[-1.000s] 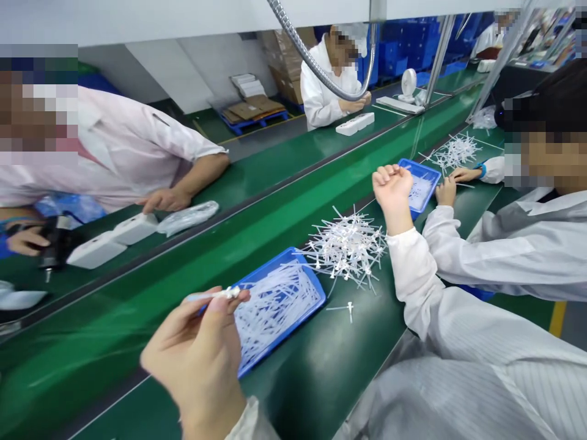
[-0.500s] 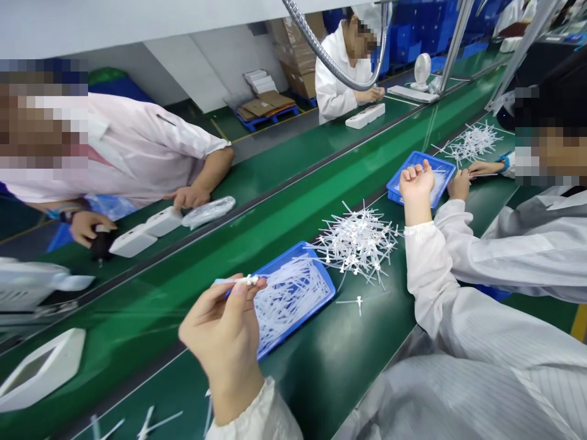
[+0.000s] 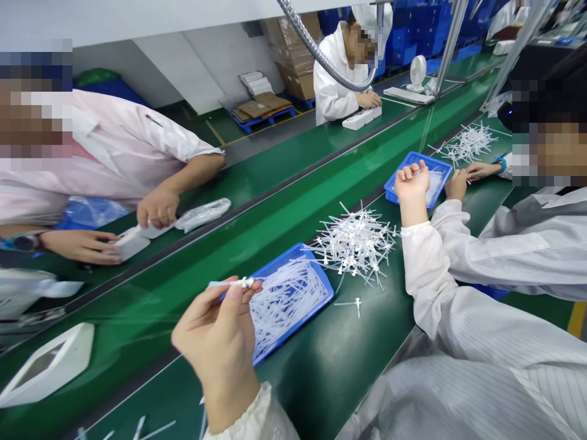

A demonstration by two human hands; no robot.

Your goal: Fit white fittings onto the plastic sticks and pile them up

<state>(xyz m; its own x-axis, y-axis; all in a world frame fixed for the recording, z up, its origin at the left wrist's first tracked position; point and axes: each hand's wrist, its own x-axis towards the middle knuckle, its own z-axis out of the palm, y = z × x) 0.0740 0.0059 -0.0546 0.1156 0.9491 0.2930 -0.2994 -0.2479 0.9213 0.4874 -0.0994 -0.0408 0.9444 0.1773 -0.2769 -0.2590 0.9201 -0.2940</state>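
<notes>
My left hand [image 3: 217, 339] pinches a small white tube connector [image 3: 246, 282] between thumb and fingers. A thin translucent tube sticks out of it to the left. Just behind that hand lies a blue tray [image 3: 331, 294] full of loose, short translucent tubes [image 3: 291, 296]. Farther off to the right, my right hand [image 3: 413, 182] is raised with its palm turned toward me. Its fingers are curled in together, and no object shows in them. A second blue tray [image 3: 393, 194] stands behind it, partly covered by the hand.
Between the trays rises a heap of white connectors with tubes [image 3: 355, 238]; a single one [image 3: 358, 305] lies in front. A white housing [image 3: 50, 366] sits on the green belt at left. Co-workers sit opposite and at right. A metal hose [image 3: 321, 55] hangs overhead.
My left hand has shifted slightly left, still holding the connector; my right hand looks nearly the same. The white housing moved right. The co-worker opposite now has both hands at white blocks.
</notes>
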